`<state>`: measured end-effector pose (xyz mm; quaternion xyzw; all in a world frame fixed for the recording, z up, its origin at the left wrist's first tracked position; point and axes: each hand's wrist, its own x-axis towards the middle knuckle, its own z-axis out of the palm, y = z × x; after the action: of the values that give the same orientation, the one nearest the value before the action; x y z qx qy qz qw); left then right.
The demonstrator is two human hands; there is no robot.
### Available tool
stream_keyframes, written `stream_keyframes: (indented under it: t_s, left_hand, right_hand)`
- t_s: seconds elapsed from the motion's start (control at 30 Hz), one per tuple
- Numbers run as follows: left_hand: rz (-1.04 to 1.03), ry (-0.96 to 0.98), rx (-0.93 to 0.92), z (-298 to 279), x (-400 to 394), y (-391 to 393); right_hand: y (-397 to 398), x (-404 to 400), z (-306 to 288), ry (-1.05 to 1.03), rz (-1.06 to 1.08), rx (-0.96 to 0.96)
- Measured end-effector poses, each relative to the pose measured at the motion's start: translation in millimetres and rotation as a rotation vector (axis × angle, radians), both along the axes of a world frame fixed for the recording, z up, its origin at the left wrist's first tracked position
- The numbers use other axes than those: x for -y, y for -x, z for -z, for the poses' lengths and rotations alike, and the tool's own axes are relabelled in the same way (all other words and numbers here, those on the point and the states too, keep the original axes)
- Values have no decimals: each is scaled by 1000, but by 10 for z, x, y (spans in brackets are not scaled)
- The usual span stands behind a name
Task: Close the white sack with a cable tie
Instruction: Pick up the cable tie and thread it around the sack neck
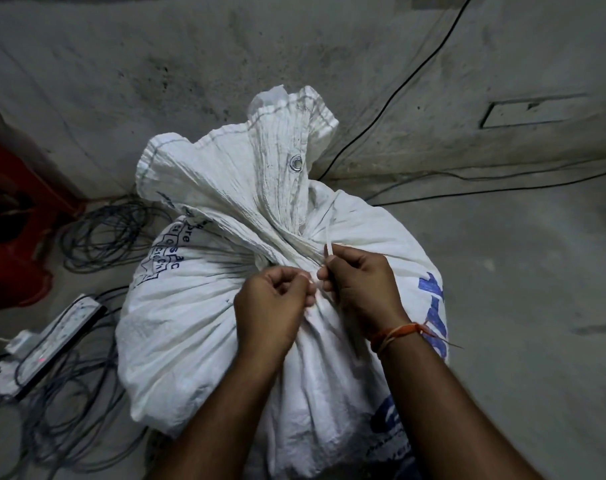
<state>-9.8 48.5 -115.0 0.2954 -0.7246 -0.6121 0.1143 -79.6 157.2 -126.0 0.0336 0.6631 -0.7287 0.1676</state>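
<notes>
A full white woven sack (197, 327) with blue print stands on the concrete floor. Its mouth is gathered into a twisted neck, and the loose top (246, 168) fans out beyond it. A thin white cable tie (329, 233) runs around the neck, its free end sticking up past my fingers. My right hand (360, 285) pinches the tie's tail just right of the neck. Pressed against the near side of the neck, my left hand (273, 306) grips the tie where its two ends meet. The tie's head is hidden between my fingers.
Coiled grey cables (104, 233) lie left of the sack, with a power strip (55, 334) and more cables at the lower left. A red plastic object (10, 216) sits at the left edge. Black wires (433, 57) cross the floor behind the sack. A floor hatch (530, 112) is at the right.
</notes>
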Motion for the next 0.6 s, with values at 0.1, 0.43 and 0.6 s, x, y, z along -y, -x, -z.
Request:
stream_keyframes:
  t_s: [0.1, 0.43, 0.6]
  left_hand:
    - [-331, 238, 22, -15, 104, 3]
    - [-148, -2, 78, 407, 478, 717]
    - [-49, -198, -83, 420, 589, 701]
  right_hand:
    - [14, 30, 38, 5, 16, 2]
    - [78, 66, 216, -381, -113, -255]
    - [343, 11, 146, -676, -41, -370]
